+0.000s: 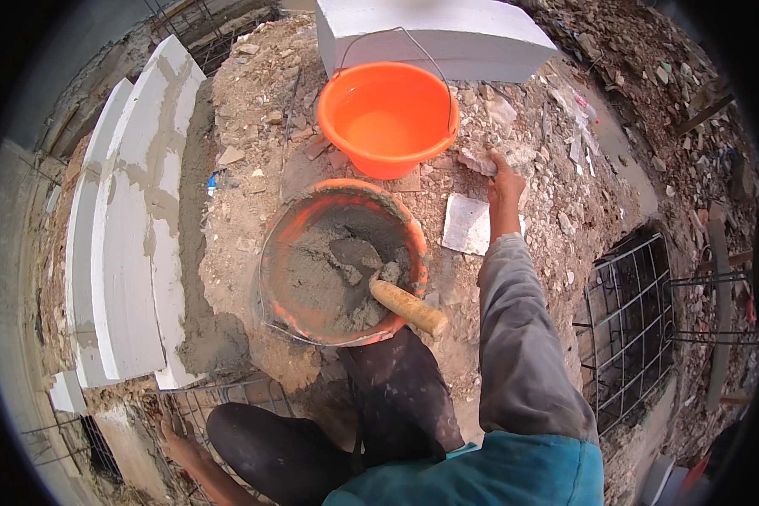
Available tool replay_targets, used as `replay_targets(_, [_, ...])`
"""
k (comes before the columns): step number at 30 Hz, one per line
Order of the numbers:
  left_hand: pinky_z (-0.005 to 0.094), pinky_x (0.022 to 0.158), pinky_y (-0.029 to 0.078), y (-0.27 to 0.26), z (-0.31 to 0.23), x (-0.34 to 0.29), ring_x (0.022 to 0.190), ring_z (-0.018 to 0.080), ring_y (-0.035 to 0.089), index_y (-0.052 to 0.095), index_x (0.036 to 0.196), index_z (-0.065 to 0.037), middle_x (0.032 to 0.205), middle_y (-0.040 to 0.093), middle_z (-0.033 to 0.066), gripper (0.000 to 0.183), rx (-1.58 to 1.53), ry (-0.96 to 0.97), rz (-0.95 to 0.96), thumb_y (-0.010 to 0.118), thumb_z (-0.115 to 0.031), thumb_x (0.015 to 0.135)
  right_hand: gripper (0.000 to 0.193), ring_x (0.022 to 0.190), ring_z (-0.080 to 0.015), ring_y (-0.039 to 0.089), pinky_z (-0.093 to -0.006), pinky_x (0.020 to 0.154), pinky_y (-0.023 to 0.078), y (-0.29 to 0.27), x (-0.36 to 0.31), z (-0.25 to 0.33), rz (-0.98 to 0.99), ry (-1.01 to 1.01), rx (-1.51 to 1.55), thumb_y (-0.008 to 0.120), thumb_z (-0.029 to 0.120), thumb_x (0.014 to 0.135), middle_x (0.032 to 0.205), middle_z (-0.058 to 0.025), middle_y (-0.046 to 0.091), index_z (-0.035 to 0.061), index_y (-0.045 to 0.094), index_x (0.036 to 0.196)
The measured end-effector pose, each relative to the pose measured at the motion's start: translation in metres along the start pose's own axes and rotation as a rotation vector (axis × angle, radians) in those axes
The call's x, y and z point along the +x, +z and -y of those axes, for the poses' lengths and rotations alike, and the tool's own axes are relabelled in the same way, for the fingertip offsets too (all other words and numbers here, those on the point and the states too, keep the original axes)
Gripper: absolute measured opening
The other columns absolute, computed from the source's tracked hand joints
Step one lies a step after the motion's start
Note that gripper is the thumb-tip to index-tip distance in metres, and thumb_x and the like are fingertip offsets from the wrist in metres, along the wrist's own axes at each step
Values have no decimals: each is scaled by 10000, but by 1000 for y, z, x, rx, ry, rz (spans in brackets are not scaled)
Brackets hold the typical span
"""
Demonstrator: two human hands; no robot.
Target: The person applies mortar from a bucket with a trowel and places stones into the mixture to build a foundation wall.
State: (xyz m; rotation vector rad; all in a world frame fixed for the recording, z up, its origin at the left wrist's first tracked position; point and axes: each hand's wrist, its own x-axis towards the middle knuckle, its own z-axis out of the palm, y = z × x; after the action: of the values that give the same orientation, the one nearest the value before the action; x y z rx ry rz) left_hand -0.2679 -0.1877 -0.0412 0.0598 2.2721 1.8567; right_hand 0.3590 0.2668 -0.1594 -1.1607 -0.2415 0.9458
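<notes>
My right hand (505, 181) reaches out to the right of the orange bucket, its fingers closed on a pale chunk of rubble (478, 161). Low at the left, in shadow beside my knee, my left hand (177, 440) has its fingers stretched out and shows nothing held. In front of my legs stands a mortar-smeared orange bucket (417, 232) with grey mortar (308, 274) inside. A trowel with a wooden handle (409, 307) rests in it, the handle over the near right rim. Just beyond is a cleaner orange bucket (333, 135) with a wire handle, seemingly holding water.
White blocks (131, 253) with mortar smears form a low wall at the left. Another large white block (447, 51) lies behind the buckets. A flat white piece (466, 224) lies near my right forearm. At the right, a rebar grid (628, 320) covers a pit; rubble surrounds everything.
</notes>
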Motion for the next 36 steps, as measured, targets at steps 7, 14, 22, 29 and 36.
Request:
replay_targets(7, [393,904,503,50,-54,-78,1125,280,594,366,1427,-2,1288,557,182,491,-79,241,163,468,-213,995,570,987,-248,649,-392,834,548,-32,-104,138,453,-250,-65,716,189,840,1122,-156,630,-83,468,1276])
replay_targets(14, [394,877,529,124,-61,-186,1066,242,613,339,1429,43,1275,554,192,632,-378,-139,1165,586,-262,933,660,1040,-309,628,-436,907,523,-4,-282,154,842,-198,-216,742,270,813,1185,-186,599,-81,448,1288])
replay_targets(22, [317,926,478,76,-72,-122,1073,149,573,400,1376,47,1191,584,109,719,-520,-353,1118,756,-218,811,679,1071,-270,624,-401,956,497,50,-451,-4,1143,571,-158,792,217,763,1196,-189,605,-95,480,1279])
replay_targets(29, [327,918,490,69,-17,34,1081,207,600,335,1386,96,1175,608,165,767,-77,-241,1049,763,-159,803,596,1161,-258,556,-440,913,523,112,-495,-140,1194,900,-210,681,206,894,1294,-124,526,-32,386,1353])
replay_targets(36, [456,971,485,61,131,74,1177,292,559,377,1386,8,1296,535,177,647,-628,-630,751,659,-321,905,576,1074,-259,590,-453,819,555,122,-511,-265,984,792,-528,731,89,832,1179,-123,572,8,416,1307])
